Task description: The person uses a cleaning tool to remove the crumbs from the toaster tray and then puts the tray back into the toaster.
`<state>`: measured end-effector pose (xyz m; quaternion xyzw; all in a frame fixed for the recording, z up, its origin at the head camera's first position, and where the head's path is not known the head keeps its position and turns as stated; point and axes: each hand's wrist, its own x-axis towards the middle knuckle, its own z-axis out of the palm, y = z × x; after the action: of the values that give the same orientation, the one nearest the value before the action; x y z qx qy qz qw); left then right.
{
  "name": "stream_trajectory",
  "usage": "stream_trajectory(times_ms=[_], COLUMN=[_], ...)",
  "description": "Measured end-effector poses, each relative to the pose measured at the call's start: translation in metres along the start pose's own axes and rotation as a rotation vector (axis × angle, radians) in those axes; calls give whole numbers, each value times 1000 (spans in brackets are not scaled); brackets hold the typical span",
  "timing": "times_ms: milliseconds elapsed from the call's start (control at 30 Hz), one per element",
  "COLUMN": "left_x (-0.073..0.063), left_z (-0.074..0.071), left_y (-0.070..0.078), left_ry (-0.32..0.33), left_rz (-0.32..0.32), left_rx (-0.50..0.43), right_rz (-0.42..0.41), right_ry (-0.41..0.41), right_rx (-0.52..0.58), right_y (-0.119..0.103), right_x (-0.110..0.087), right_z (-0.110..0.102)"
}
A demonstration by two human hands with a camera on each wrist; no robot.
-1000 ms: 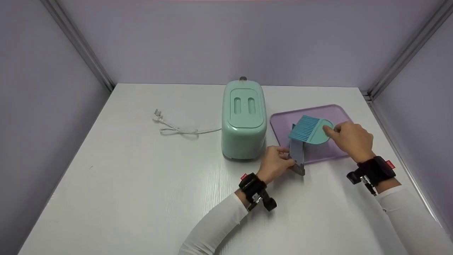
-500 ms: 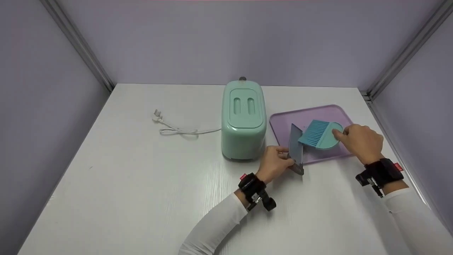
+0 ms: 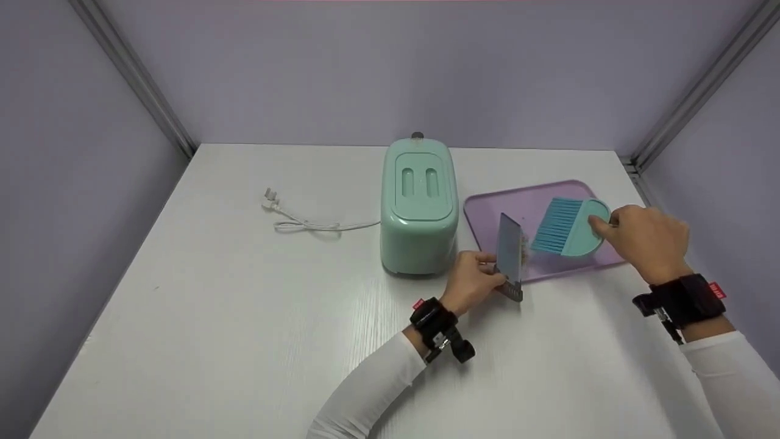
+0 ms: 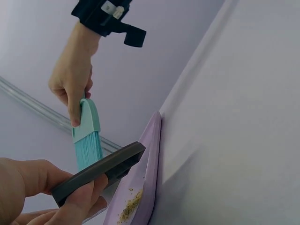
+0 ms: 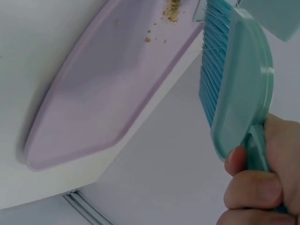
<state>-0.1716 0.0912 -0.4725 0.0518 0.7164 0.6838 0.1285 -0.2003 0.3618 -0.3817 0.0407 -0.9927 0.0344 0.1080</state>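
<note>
My left hand [image 3: 472, 283] grips a thin grey crumb tray [image 3: 509, 247] by its dark end and holds it tilted on edge over the near left part of a lilac tray [image 3: 492, 207]. In the left wrist view, the crumb tray's dark handle [image 4: 101, 171] sits between thumb and fingers. My right hand [image 3: 652, 241] holds a teal hand brush [image 3: 585, 231] by its handle, its blue bristles [image 5: 214, 61] pointing left, above the lilac tray and apart from the crumb tray. Yellowish-brown crumbs [image 4: 130, 206] lie in a small heap on the lilac tray, with a few scattered bits around.
A mint-green toaster [image 3: 420, 244] stands just left of the lilac tray, close to my left hand. Its white cord [image 3: 326, 227] and plug [image 3: 271, 200] lie to the left on the white table [image 3: 213, 317]. Pale walls [image 3: 390, 73] enclose the table.
The brush has moved right, away from the crumb tray, with my right hand. The crumb tray now stands more steeply on edge, and crumbs show beside it. My left hand stays in place.
</note>
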Motion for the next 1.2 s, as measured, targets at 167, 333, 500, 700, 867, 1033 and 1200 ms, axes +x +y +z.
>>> stream_trajectory(times_ms=[167,333,500,700,867,1033,1200], left_x=[0,0,-1,0,0,0,-1], left_z=[0,0,0,0,0,0,1], left_y=[-1,-1,-1,-1,0,0,2], left_ry=[2,0,10,16,19,18,24], left_rz=[-17,-3,-3,7,13,29,2], left_rx=[-13,4,26,38,62,72,71], right_rz=[-55,-103,-132,-162,-177,-194,-186], right_ry=[-38,-46,-53,-50,-10,40,77], right_rx=[-36,-88,-128,-164,-191,-206,-219], right_y=[-21,-41,-53,-60,-63,-62,-59], right_x=[-8,-14,-15,-15,-13,-10,-4], right_z=[-18,-23,-20,-20,-19,-16,-14])
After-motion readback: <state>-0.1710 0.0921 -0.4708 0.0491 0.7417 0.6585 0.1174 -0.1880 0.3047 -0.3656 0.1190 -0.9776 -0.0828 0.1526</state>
